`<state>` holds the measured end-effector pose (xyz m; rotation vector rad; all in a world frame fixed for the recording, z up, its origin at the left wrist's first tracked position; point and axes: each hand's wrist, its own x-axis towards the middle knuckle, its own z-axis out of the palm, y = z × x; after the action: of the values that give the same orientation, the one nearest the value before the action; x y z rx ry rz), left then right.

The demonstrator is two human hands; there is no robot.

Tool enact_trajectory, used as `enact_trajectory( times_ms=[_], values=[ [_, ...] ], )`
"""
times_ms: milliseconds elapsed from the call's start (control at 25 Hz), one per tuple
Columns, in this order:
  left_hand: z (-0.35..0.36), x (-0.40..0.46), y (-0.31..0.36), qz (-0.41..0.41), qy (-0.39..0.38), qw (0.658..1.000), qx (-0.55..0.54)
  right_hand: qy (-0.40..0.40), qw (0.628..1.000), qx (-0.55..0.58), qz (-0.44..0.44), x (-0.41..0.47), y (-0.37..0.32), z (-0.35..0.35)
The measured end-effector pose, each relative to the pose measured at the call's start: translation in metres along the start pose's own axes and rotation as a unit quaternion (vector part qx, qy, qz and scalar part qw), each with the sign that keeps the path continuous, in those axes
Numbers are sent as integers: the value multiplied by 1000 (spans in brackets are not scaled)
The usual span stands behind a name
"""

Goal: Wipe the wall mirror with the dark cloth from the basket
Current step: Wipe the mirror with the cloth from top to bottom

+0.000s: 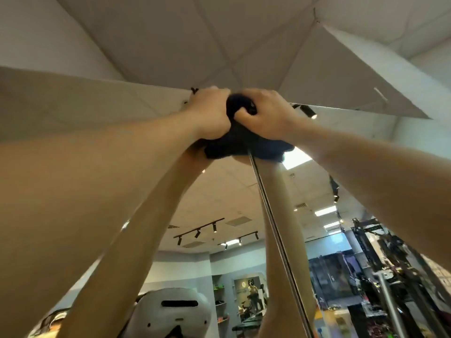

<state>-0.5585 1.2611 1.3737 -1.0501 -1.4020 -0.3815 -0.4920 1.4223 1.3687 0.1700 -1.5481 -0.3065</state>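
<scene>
1. Reaching overhead, both bare arms stretch up to the top of the wall mirror [219,196], where the two hands meet side by side on one bundle of dark cloth [246,145].
2. The left hand [210,115] has its grip clenched round the cloth's left part, knuckles toward the camera, fingers curled over the top of the bundle.
3. The right hand [266,115] likewise grasps the cloth, its thumb hooked into a dark fold between the two hands.
4. The cloth is bunched; most of it hangs below the hands and lies against the glass just under the mirror's upper edge, and its lower hem spreads wider than the hands.
5. The mirror's top edge runs just behind the knuckles, where the glass meets a pale overhanging panel [73,98]; the ceiling [170,32] lies above that.
6. A thin dark vertical seam [271,215] starts under the cloth and runs down and rightward, splitting the mirror into two panes; the cloth straddles it.
7. Below the hands the glass is open on both panes, showing the reflected forearms, track lights [197,231], a white headset [170,311] and racks of dark equipment [380,276] at the right.
8. To the left and right of the hands, the strip of glass along the top edge is uncovered.
</scene>
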Motion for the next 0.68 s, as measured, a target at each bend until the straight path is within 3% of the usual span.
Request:
enact_trajectory(
  times_ms=[120,280,360,680],
  values=[
    [7,42,18,-33,-16,999,-1,-1,1000,3,12,27,36,-9],
    [41,63,61,-79,45,995,-51,-13,1000,16,-2,17,88,-19],
    [68,68,94,-94,66,993,-23,-10,1000,24,-11,2,125,-30],
    [146,127,210,-95,69,993,-3,7,999,19,-26,-37,267,-67]
  ],
)
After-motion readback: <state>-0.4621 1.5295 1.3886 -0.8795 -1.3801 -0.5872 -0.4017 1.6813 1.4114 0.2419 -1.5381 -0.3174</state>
